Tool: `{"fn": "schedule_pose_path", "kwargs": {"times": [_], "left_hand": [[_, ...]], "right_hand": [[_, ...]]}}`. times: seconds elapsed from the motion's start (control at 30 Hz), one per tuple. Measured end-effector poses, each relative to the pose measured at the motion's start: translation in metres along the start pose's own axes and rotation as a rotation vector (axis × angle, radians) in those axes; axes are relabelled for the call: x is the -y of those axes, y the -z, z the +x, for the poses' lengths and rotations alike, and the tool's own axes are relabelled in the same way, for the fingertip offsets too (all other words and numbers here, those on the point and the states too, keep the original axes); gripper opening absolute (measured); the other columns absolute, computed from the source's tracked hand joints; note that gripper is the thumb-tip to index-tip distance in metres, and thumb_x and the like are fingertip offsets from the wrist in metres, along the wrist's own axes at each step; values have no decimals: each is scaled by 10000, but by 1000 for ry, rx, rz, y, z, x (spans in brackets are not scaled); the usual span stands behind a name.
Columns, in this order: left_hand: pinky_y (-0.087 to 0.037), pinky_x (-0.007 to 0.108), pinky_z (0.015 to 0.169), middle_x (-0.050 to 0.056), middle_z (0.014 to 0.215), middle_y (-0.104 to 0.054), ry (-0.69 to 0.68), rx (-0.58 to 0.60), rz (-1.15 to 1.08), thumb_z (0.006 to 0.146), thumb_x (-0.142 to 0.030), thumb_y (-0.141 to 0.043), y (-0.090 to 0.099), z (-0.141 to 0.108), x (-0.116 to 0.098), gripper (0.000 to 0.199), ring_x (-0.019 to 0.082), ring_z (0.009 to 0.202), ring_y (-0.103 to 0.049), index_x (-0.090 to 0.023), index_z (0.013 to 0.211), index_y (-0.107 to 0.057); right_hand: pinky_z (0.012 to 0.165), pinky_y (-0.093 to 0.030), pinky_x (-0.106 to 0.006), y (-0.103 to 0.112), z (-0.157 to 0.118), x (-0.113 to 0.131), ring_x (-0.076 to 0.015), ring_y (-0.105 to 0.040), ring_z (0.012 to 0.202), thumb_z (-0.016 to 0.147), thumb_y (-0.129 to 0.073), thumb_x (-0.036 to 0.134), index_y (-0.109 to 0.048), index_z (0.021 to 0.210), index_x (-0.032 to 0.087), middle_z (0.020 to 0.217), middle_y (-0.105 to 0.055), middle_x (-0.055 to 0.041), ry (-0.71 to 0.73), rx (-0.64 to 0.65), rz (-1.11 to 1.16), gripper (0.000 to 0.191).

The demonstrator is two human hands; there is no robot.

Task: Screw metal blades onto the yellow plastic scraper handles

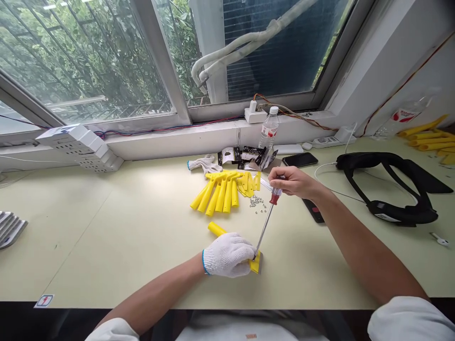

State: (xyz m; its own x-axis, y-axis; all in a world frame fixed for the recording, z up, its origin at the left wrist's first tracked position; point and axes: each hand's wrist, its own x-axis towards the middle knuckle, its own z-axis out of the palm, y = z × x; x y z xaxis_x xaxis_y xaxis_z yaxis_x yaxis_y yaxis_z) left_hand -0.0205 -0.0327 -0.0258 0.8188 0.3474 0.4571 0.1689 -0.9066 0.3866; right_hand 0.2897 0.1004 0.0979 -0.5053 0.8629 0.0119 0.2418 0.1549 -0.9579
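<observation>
A white knitted glove with a blue cuff covers my left hand [230,255], closed over a yellow scraper [216,229] on the table. The scraper's handle sticks out at the upper left, its head and metal blade at the lower right. My bare right hand [289,182] grips the handle of a red and clear screwdriver [265,229]. The shaft slants down to the scraper head beside my left fingertips. Beyond lie several yellow handles [218,192] in a fan, yellow flat pieces [248,183] and small metal nuts [256,202].
Behind the parts are a white glove [204,164], black packaging [249,156] and a water bottle [269,130]. Two phones [300,159] lie near my right hand. A black headset frame [391,189] stands right; white boxes [81,147] stand left by the window.
</observation>
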Motion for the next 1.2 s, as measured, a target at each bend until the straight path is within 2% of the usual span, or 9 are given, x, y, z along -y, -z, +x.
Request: {"fn": "schedule_pose_path", "kwargs": {"times": [0.13, 0.2, 0.3, 0.37, 0.43, 0.6, 0.73, 0.97, 1.2], "left_hand": [[-588, 324, 773, 99, 1066, -827, 11, 48, 5, 1011, -348, -659, 0, 0, 0, 171, 207, 907, -799, -229, 1117, -595], [-587, 327, 775, 97, 1074, -829, 2, 57, -1, 1004, -344, -665, -1, 0, 1, 177, 209, 911, -803, -237, 1114, -577], [-584, 323, 768, 87, 1072, -830, 0, 54, -11, 991, -321, -671, 0, 1, 1, 187, 203, 902, -806, -244, 1115, -553], [-581, 326, 772, 80, 1085, -833, 1, 65, -8, 986, -301, -677, 1, 1, 0, 199, 199, 914, -812, -245, 1121, -541], [-579, 331, 775, 78, 1094, -836, 0, 73, -7, 991, -299, -673, 1, 1, 0, 195, 200, 930, -816, -242, 1125, -543], [-552, 329, 716, 72, 1033, -828, -22, 48, -17, 1018, -328, -630, 2, 3, -1, 142, 195, 871, -800, -230, 1104, -574], [-541, 331, 708, 73, 1026, -824, -23, 54, -8, 1010, -324, -647, 1, 3, -1, 166, 195, 863, -798, -235, 1119, -561], [-558, 325, 718, 73, 999, -820, -30, 32, -23, 1015, -350, -638, 0, 3, -2, 171, 204, 856, -801, -242, 1113, -549], [-604, 335, 843, 112, 1053, -813, -17, 95, 18, 1031, -367, -639, 0, 3, 0, 206, 221, 887, -796, -249, 1192, -589]], "right_hand": [[505, -313, -240, -6, 1, 1, -101, -439, 573, 954, -780, 589, -688, 808, 177, 665, -542, 21, 61, -66, -128, 447], [510, -331, -242, -7, 0, 2, -107, -447, 577, 976, -761, 574, -693, 844, 185, 681, -549, 20, 80, -54, -135, 416], [529, -421, -247, -5, -4, 6, -123, -538, 623, 962, -801, 519, -662, 989, 216, 845, -620, -4, 125, 69, 71, 334], [559, -487, -255, -1, -6, 7, -135, -585, 691, 932, -846, 469, -628, 1008, 227, 974, -635, -29, 172, 137, 227, 334], [571, -521, -261, 3, -7, 7, -143, -606, 730, 932, -855, 432, -626, 994, 221, 1016, -644, -48, 201, 184, 286, 318], [495, -527, -253, 10, -7, 4, -130, -645, 645, 971, -832, 389, -708, 1080, 185, 1002, -692, -70, 240, 250, 251, 263], [462, -546, -249, 8, -7, 6, -131, -648, 623, 944, -863, 385, -737, 1058, 165, 981, -723, -86, 275, 209, 234, 278], [447, -522, -229, 3, -11, 15, -109, -601, 589, 933, -872, 401, -737, 1072, 178, 956, -724, -71, 243, 167, 225, 295], [475, -477, -255, -4, -14, 25, -114, -579, 571, 961, -817, 529, -693, 1084, 197, 913, -704, -48, 205, 106, 125, 375]]}}
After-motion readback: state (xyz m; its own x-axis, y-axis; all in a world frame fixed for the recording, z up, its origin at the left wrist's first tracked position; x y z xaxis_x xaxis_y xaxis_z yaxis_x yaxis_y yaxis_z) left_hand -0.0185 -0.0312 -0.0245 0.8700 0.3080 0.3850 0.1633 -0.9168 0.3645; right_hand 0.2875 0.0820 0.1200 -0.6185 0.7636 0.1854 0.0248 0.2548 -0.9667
